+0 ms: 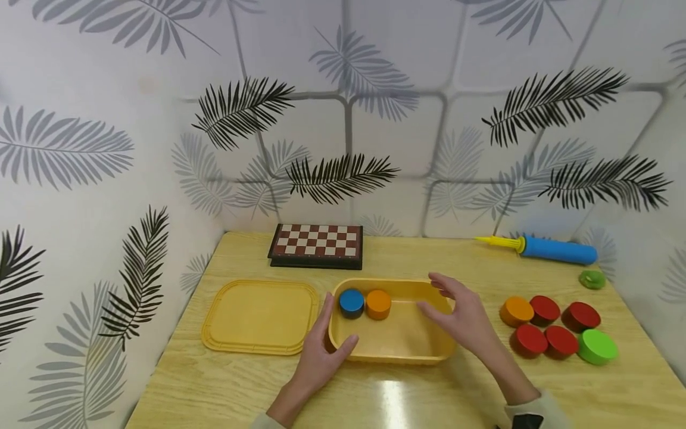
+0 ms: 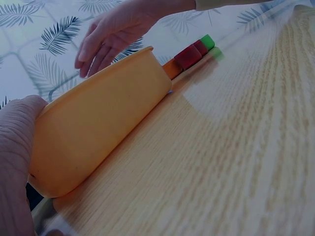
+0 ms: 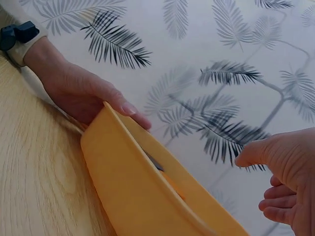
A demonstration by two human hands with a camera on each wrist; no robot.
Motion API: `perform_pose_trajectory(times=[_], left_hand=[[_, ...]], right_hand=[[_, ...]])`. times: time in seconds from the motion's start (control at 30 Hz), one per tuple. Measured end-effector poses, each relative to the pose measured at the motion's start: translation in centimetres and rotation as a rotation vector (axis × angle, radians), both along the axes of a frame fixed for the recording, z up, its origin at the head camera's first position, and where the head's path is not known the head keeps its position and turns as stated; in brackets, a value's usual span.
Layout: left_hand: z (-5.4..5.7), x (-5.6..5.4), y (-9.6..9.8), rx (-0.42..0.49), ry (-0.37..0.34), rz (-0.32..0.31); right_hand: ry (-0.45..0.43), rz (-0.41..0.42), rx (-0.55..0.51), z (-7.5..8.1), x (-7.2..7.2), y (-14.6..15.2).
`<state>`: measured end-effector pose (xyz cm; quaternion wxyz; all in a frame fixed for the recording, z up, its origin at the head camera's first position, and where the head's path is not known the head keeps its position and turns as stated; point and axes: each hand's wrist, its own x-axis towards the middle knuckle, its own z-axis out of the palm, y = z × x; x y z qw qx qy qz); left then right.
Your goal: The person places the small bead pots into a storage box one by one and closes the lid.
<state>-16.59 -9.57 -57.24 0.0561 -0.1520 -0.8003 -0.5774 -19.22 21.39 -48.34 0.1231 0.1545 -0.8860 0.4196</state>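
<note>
A yellow plastic bin (image 1: 396, 359) stands upright on the wooden table, with a blue short cylinder (image 1: 352, 304) and an orange one (image 1: 378, 305) side by side in its left part. My left hand (image 1: 316, 351) touches the bin's left end, fingers fairly straight along the outside and thumb over the front corner; the right wrist view shows this hand (image 3: 81, 91) at the rim. Above the right end, my right hand (image 1: 465, 313) hovers with thumb and fingers spread, holding nothing. In the left wrist view, the right hand (image 2: 115, 37) is apart from the rim.
To the bin's left lies a flat yellow lid (image 1: 261, 317). Behind stands a checkered board case (image 1: 317, 245). At right are several short cylinders: red (image 1: 561, 342), orange (image 1: 517, 311) and green (image 1: 597, 346). A small green object (image 1: 592, 279) and a blue pump (image 1: 558, 249) lie behind them.
</note>
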Motion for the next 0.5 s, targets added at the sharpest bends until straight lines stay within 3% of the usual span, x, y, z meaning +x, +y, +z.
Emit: perform_pose_trajectory(times=[0.23,0.5], left_hand=[[0.0,0.0,0.1,0.004,0.03,-0.001],[0.0,0.0,0.2,-0.005,0.022,0.003]], right_hand=[[0.008,-0.126,0.036,-0.1,1.7,3.7],[-0.018,-0.288,0.058,-1.3,3.4,8.1]])
